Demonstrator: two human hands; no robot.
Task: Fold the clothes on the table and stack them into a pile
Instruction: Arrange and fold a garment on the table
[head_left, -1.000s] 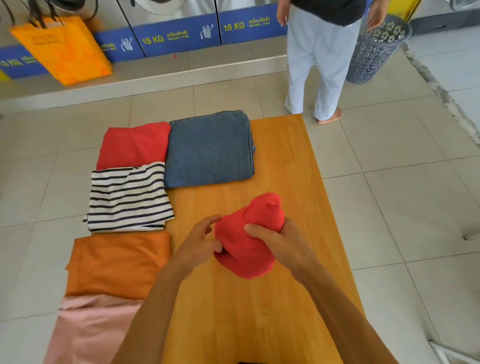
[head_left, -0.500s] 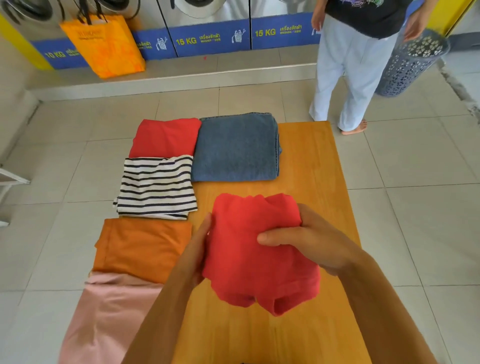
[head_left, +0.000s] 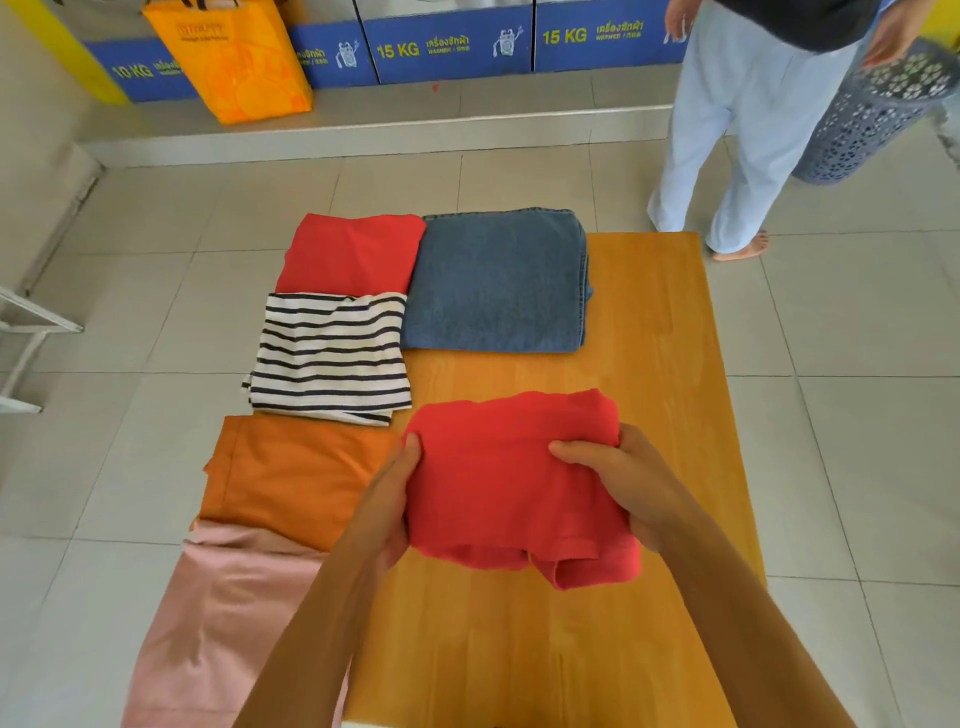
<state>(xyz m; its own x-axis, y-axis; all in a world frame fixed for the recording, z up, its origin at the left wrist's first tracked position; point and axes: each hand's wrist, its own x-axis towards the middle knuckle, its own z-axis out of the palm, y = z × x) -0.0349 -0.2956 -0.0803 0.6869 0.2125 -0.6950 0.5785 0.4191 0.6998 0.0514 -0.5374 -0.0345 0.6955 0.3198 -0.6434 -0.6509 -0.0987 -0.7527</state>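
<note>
So both hands are on a red garment (head_left: 511, 478) held just above the near-middle of the wooden desk (head_left: 660, 312). The left hand (head_left: 389, 499) has its grip on the garment's left edge, thumb up top and fingers tucked underneath. The right hand (head_left: 623, 478) grasps the right side, thumb lying across the top of the fabric and the other fingers wrapped behind. The piece is bunched into a rough rectangle, with a couple of loose hems drooping off the near edge.

Down the left side of the desk there's a row of folded stuff: a red top (head_left: 353, 254) at the far end, a black-and-white striped shirt (head_left: 332, 358) overlapping its near edge, then an orange piece (head_left: 296, 473), then a pink one (head_left: 228, 623) closest to the camera and hanging off the desk's left edge. Folded jeans (head_left: 498, 280) sit at the far end right beside the red top, touching it.

Background: another person in light trousers (head_left: 727, 119) stands barefoot on the tiled floor past the far right corner, next to a dark perforated laundry basket (head_left: 872, 114). An orange bag (head_left: 234, 57) sits on the ledge in front of the blue washer panels marked 15 KG (head_left: 447, 47).
</note>
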